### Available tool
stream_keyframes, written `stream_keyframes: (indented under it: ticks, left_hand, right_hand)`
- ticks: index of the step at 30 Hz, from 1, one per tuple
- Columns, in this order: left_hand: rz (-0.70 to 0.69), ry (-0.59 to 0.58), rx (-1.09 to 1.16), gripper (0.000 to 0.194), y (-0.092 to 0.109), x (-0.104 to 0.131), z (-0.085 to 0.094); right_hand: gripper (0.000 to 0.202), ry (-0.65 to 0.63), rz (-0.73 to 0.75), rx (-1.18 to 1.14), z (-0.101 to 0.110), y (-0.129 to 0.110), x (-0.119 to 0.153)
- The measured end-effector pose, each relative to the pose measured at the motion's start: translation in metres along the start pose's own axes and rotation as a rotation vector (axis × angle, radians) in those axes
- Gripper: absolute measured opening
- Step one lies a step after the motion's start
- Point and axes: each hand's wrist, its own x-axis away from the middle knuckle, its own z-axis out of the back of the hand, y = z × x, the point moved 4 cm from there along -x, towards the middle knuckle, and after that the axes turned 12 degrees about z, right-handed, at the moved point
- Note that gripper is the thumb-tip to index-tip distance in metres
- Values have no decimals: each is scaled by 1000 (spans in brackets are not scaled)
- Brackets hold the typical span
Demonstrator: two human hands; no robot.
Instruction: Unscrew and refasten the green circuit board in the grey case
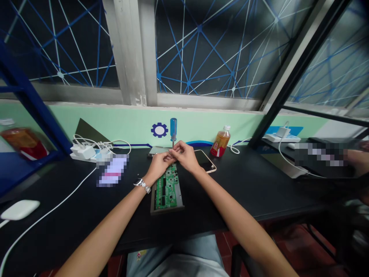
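My left hand [159, 163] and my right hand [184, 156] meet over the far end of a green circuit board [168, 188], with their fingertips pinched together. The board sits in a grey metal tray [180, 194] on the black desk. A screwdriver [173, 129] with a blue handle stands upright, its shaft running down into the closed fingers, mainly at my right hand. Its tip is hidden. What my left fingers pinch is too small or covered to make out. Behind my left hand lies a flat grey metal piece [158, 151], partly covered.
A phone [205, 161] lies right of my hands, with a drink bottle [220, 141] behind it. On the left are a power strip [90, 154], a blurred-out phone [113, 170], a white cable and a white case [20, 210]. Another person's hand [357, 159] shows far right.
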Motion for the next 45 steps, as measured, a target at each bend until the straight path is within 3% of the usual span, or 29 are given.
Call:
stream_keyframes:
  ticks: [11, 20, 28, 33, 39, 45]
  left_hand:
    - [-74, -121, -121, 25, 2, 3, 0]
    - [-77, -186, -3, 27, -1, 1, -5]
    - [-19, 67, -53, 25, 8, 6, 2]
    - [-29, 113, -79, 24, 10, 6, 3]
    - [24, 46, 23, 22, -2, -1, 2]
    - [-11, -112, 78, 22, 1, 2, 0]
  right_hand:
    - [31, -201, -12, -170, -2, 3, 0]
    - [29, -162, -48, -208, -3, 11, 1]
    - [15, -30, 5, -52, 0, 8, 0]
    - [15, 22, -11, -39, -5, 9, 1]
    - [26, 50, -57, -20, -6, 7, 0]
    - [42, -119, -123, -266, -4, 2, -2]
